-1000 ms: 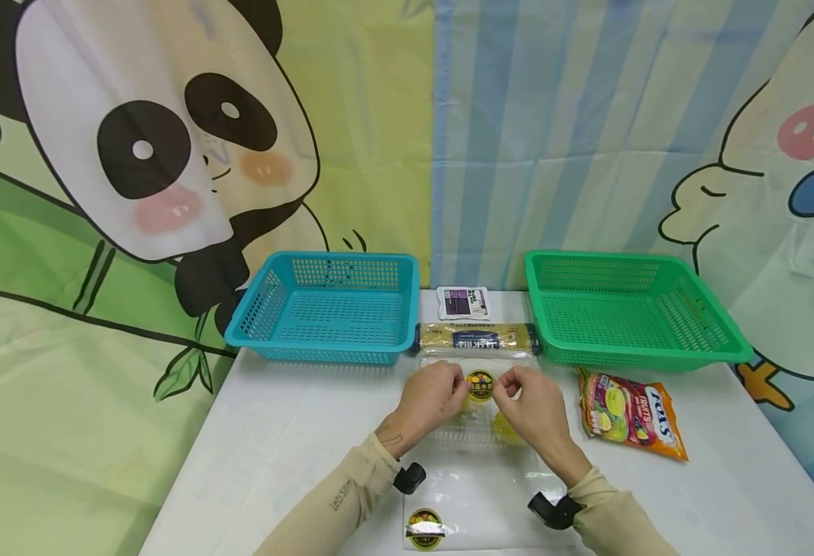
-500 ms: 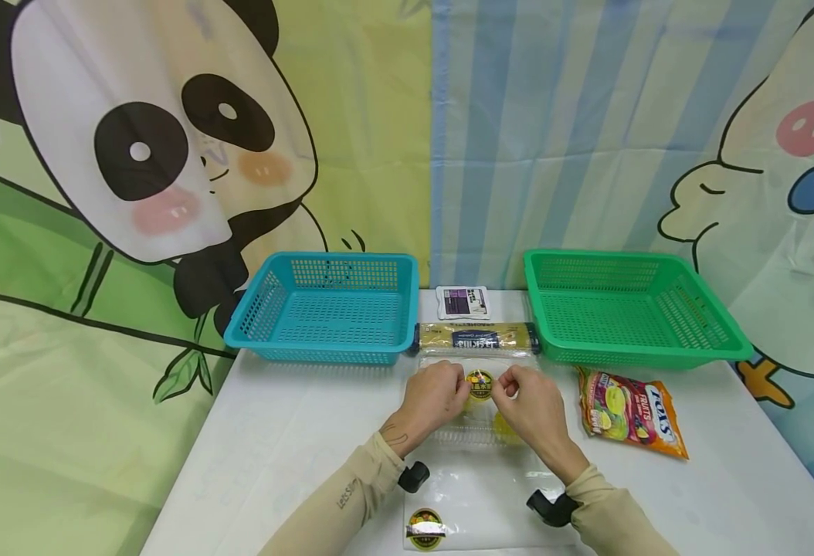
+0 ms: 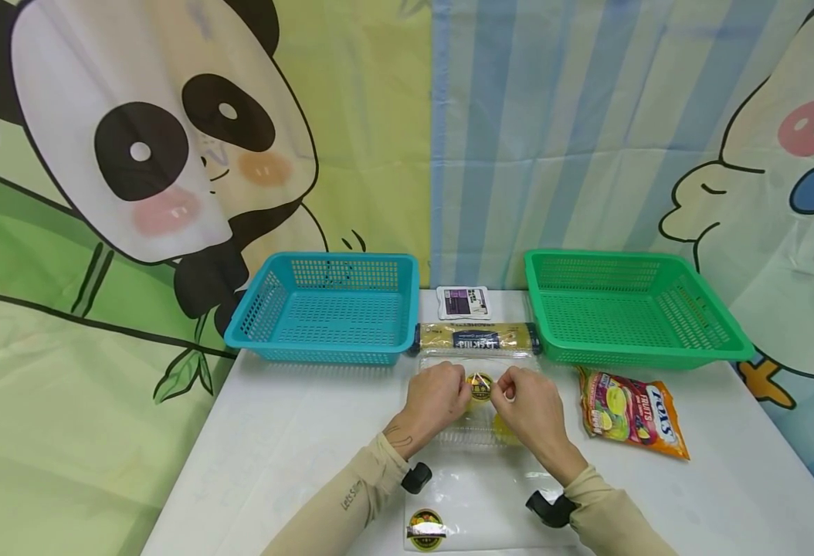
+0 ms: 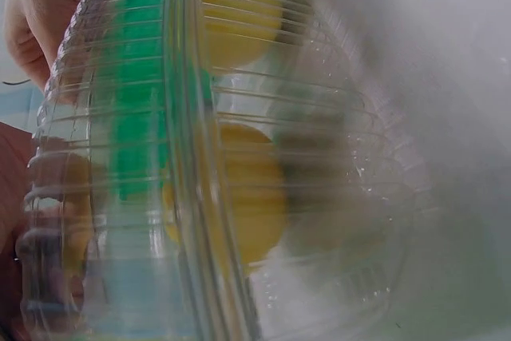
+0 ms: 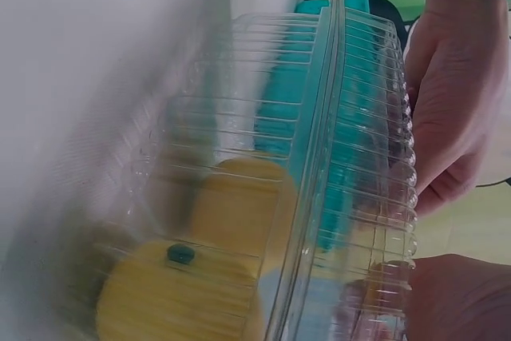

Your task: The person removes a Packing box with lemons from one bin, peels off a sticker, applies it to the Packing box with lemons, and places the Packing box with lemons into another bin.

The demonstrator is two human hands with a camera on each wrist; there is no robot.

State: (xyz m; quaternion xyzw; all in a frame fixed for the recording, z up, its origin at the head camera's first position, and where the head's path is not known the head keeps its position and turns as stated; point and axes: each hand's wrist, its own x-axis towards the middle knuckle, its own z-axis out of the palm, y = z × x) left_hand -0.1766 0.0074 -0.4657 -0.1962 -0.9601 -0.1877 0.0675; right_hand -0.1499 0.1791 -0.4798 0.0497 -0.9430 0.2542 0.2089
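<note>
A clear ribbed plastic clamshell box (image 3: 464,437) lies on the table before me, lid down. Through its wall in the left wrist view shows a round yellow fruit (image 4: 249,197), and in the right wrist view another yellow fruit (image 5: 180,293) with a green stem end. Over the lid is a round black-and-gold sticker (image 3: 479,386). My left hand (image 3: 438,398) pinches at its left edge, fingers curled. At its right edge my right hand (image 3: 534,408) pinches with thumb and forefinger. Both palms hide parts of the box.
A clear plastic sheet (image 3: 497,494) with a similar round sticker (image 3: 425,530) lies nearer me. Behind the box are a spaghetti pack (image 3: 476,337) and a small white packet (image 3: 463,303). A blue basket (image 3: 337,357) stands left, a green basket (image 3: 629,359) right, above a candy bag (image 3: 631,415).
Both hands stay at the sticker, with only slight shifts. The left forearm has moved a little to the right, and the sticker now catches a brighter glint.
</note>
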